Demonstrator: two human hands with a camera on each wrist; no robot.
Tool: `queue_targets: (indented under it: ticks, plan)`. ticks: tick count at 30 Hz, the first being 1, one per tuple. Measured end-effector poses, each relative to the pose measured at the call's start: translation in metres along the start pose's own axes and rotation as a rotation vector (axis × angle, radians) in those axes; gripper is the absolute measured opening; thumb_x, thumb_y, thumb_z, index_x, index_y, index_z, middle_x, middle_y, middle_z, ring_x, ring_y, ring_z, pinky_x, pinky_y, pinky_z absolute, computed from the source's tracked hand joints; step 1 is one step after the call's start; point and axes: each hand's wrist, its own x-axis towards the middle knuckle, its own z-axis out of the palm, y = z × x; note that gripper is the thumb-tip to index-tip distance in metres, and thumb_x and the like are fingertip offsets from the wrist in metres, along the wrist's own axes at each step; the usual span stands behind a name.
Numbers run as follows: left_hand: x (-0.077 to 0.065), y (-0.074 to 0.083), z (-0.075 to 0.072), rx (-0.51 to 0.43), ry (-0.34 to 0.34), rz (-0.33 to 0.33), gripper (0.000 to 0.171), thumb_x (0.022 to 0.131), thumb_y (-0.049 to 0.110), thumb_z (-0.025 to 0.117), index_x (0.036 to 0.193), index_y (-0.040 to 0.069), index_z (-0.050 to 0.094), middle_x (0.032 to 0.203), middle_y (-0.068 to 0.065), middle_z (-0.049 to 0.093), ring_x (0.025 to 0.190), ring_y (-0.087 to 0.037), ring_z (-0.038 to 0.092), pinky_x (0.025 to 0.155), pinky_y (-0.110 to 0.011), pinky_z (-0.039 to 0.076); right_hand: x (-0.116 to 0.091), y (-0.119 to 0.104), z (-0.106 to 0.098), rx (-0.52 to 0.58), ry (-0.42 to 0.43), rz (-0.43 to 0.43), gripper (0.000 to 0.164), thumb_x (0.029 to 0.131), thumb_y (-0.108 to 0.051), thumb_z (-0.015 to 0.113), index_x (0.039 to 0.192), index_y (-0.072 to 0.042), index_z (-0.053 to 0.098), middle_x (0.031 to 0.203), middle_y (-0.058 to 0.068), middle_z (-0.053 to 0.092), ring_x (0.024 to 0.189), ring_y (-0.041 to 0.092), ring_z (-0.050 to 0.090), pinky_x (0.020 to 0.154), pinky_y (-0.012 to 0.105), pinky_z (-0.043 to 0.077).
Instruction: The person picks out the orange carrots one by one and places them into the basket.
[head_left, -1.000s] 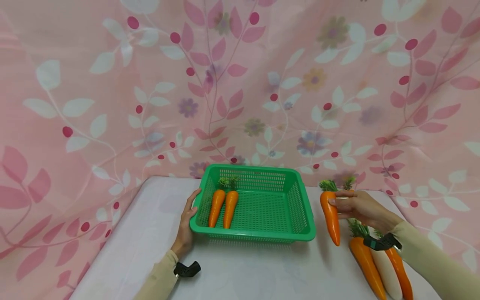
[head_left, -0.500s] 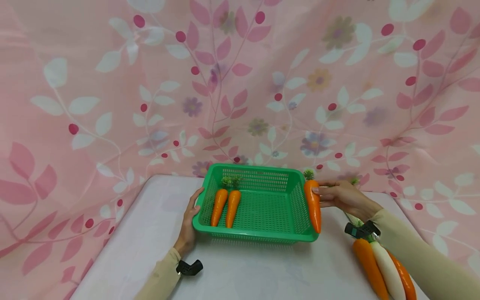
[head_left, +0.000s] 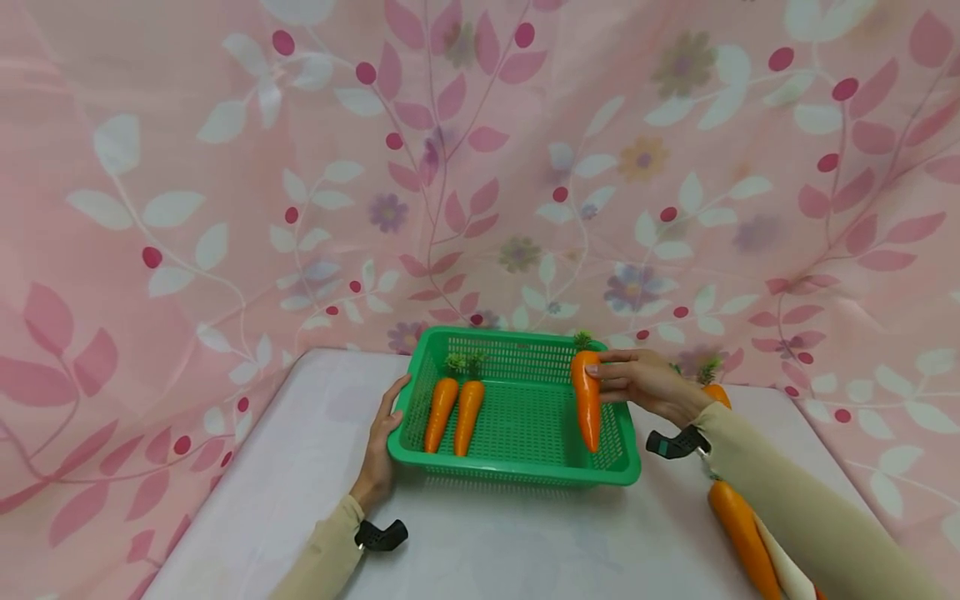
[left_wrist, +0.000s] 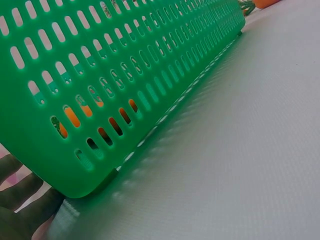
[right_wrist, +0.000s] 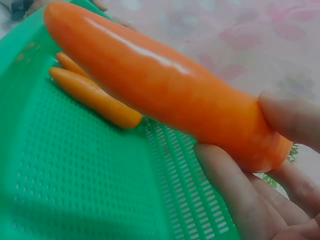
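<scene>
My right hand [head_left: 637, 379] pinches an orange carrot [head_left: 587, 400] near its leafy top, thumb on one side and fingers on the other. This carrot hangs tip-down over the right part of the green basket [head_left: 517, 475]. In the right wrist view the carrot [right_wrist: 165, 82] crosses the frame, its thick end between my thumb and fingers. At the basket's left side, my left hand [head_left: 378, 450] holds the rim; its fingers [left_wrist: 20, 192] show against the end wall in the left wrist view. Two carrots [head_left: 441, 415] lie side by side inside the basket's left part.
Right of the basket, under my right forearm, a carrot [head_left: 742, 533] lies beside a white radish [head_left: 783, 558], partly hidden by the sleeve. Another carrot [head_left: 717, 393] shows behind my right wrist. A pink floral cloth [head_left: 480, 167] hangs behind the white table [head_left: 480, 542].
My right hand has carried the carrot leftward, from the table right of the basket to over its right part. The left hand stays on the rim.
</scene>
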Motion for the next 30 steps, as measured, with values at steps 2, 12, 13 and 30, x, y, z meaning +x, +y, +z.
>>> queue_targets:
  ticks: [2, 12, 13, 30]
  plan:
    - [0.000, 0.000, 0.000, -0.002, -0.001, 0.000, 0.058, 0.110, 0.028, 0.024, 0.167, 0.033, 0.032, 0.175, 0.006, 0.025, 0.155, -0.025, 0.027, 0.121, -0.059, 0.019, 0.006, 0.001, 0.004, 0.003, -0.004, 0.006, 0.068, 0.107, -0.015, 0.064, 0.158, 0.014, 0.029, 0.114, 0.003, 0.076, 0.103, 0.023, 0.078, 0.093, 0.041, 0.061]
    - [0.000, 0.000, 0.000, -0.016, -0.008, -0.008, 0.058, 0.110, 0.030, 0.025, 0.167, 0.034, 0.032, 0.175, 0.006, 0.025, 0.156, -0.025, 0.026, 0.122, -0.061, 0.018, 0.034, 0.005, 0.032, 0.004, -0.009, 0.035, 0.065, 0.106, -0.014, 0.065, 0.157, 0.011, 0.036, 0.115, 0.007, 0.076, 0.105, 0.027, 0.077, 0.096, 0.048, 0.059]
    - [0.000, 0.000, 0.000, -0.017, -0.007, -0.009, 0.058, 0.110, 0.030, 0.025, 0.167, 0.034, 0.032, 0.175, 0.007, 0.025, 0.156, -0.025, 0.026, 0.122, -0.061, 0.018, 0.036, 0.005, 0.036, 0.006, -0.010, 0.036, 0.064, 0.106, -0.014, 0.065, 0.157, 0.011, 0.036, 0.115, 0.007, 0.076, 0.105, 0.028, 0.077, 0.096, 0.048, 0.059]
    - [0.000, 0.001, 0.000, -0.024, -0.006, -0.012, 0.058, 0.109, 0.030, 0.025, 0.167, 0.034, 0.032, 0.175, 0.005, 0.024, 0.157, -0.026, 0.026, 0.123, -0.063, 0.016, 0.070, 0.015, 0.075, 0.032, 0.041, 0.076, 0.057, 0.100, -0.011, 0.073, 0.150, 0.006, 0.053, 0.126, 0.019, 0.073, 0.104, 0.032, 0.078, 0.098, 0.050, 0.058]
